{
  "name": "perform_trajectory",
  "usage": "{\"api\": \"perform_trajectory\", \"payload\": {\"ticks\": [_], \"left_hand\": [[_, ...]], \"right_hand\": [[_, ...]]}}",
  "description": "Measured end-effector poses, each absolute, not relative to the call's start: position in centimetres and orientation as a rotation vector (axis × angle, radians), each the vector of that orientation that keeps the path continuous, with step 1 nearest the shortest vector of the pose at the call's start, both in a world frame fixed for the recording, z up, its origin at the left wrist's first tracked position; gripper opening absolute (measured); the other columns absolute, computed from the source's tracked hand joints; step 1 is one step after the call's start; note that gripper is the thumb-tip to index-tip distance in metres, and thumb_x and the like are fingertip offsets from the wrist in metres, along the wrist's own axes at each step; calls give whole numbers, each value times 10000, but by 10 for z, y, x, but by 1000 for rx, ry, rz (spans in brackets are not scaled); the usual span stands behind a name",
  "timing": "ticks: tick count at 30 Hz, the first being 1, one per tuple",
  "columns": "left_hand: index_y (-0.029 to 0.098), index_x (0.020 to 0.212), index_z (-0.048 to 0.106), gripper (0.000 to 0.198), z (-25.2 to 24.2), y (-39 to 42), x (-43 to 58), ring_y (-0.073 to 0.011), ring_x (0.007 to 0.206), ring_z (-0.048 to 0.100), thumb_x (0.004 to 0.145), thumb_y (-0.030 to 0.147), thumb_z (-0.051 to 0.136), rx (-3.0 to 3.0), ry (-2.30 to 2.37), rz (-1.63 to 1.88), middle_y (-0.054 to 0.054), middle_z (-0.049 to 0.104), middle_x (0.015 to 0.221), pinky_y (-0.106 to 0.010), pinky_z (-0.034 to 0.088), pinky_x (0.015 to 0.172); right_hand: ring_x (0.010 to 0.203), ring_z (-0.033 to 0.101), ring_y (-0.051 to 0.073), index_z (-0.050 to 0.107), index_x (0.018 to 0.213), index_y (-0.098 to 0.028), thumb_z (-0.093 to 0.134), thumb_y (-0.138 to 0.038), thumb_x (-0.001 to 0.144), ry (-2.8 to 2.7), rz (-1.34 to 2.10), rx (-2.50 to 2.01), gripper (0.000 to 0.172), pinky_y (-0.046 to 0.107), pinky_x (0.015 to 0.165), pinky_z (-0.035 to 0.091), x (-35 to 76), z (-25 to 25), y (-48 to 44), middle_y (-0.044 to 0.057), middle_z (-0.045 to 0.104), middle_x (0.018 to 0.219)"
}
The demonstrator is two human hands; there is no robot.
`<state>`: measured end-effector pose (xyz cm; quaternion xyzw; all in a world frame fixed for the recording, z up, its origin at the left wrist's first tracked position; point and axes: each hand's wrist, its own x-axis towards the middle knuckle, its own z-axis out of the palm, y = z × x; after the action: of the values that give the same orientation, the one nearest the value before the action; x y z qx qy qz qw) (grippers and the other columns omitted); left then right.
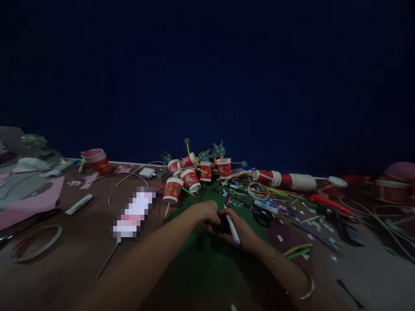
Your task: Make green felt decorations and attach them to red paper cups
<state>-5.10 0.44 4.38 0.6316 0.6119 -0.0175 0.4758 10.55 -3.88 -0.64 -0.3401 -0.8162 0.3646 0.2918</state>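
Note:
Over the green sheet (194, 255) my two hands meet at the middle of the table. My right hand (244, 233) is closed around a white marker (232, 226) with a purplish end, which slants down toward me. My left hand (209, 214) touches or nearly touches the right one, its fingers curled in; whatever they pinch is hidden in shadow. Just beyond the hands, several red paper cups (173, 190) with printed figures lie and stand in a cluster. Green cut-out shapes (218, 150) on coloured strips stick up from them.
On the left lie a glowing phone (134, 214), pink paper (35, 203), a tape ring (37, 244) and stacked cups (96, 160). To the right are scissors (261, 214), markers (266, 207), a red-handled tool (332, 204), paper scraps and coloured pipe cleaners (300, 251). A dark blue wall stands behind.

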Motion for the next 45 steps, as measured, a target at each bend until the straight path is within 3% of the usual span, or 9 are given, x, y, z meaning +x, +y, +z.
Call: {"api": "perform_trajectory", "payload": {"ticks": [7, 10, 13, 15, 19, 31, 40, 45], "left_hand": [[188, 390, 560, 190, 34, 12, -53, -234, 334, 520, 362, 47, 684, 1514, 1464, -32, -53, 531, 321, -289, 365, 276], [191, 389, 573, 190, 34, 16, -54, -221, 328, 506, 345, 75, 718, 1528, 1439, -33, -52, 529, 323, -270, 339, 262], [196, 407, 604, 165, 36, 21, -53, -209, 335, 501, 352, 92, 719, 1538, 1419, -26, -55, 547, 346, -256, 323, 263], [204, 421, 619, 169, 36, 22, -53, -205, 347, 504, 348, 82, 710, 1538, 1410, -24, -49, 558, 359, -254, 327, 273], [206, 411, 617, 188, 34, 24, -53, -191, 331, 492, 323, 67, 708, 1532, 1389, -58, -38, 551, 345, -249, 326, 279], [201, 359, 589, 190, 34, 26, -54, -139, 273, 446, 333, 172, 775, 1553, 1291, -155, -20, 520, 296, -205, 292, 268], [189, 373, 589, 208, 39, 22, -51, -174, 313, 487, 382, 198, 796, 1566, 1386, -174, -62, 569, 367, -237, 324, 290], [181, 333, 560, 253, 43, 19, -50, -151, 269, 454, 404, 220, 799, 1601, 1366, -215, -54, 547, 337, -225, 308, 276]], "right_hand": [[877, 595, 186, 424, 1090, -203, 580, -206, 716, -2046, 809, -903, 405, 298, 774, 459, 111, 0, -39, 73, 609, 1045], [767, 608, 180, 489, 999, -210, 472, -275, 816, -1933, 702, -1056, 195, 291, 718, 461, 114, 9, -41, 40, 644, 863], [733, 595, 169, 521, 1024, -219, 335, -287, 885, -2096, 686, -1001, 242, 280, 690, 450, 112, 21, -52, 28, 630, 808], [781, 583, 176, 527, 979, -213, 376, -294, 863, -2229, 629, -908, 206, 276, 690, 439, 108, 26, -62, 39, 619, 878], [666, 542, 155, 481, 826, -204, 457, -208, 770, -2324, 523, -817, 62, 249, 606, 410, 99, 17, -74, 16, 575, 741], [597, 516, 148, 480, 814, -201, 456, -144, 748, -2453, 229, -812, 91, 231, 542, 387, 84, -11, -72, 21, 554, 704], [623, 514, 142, 472, 820, -205, 462, -125, 751, -2501, 238, -803, 106, 224, 562, 389, 83, -14, -70, 10, 543, 722], [652, 527, 158, 466, 822, -198, 483, -120, 749, -2552, 213, -815, 108, 235, 569, 379, 83, -16, -71, 32, 558, 752]]}}
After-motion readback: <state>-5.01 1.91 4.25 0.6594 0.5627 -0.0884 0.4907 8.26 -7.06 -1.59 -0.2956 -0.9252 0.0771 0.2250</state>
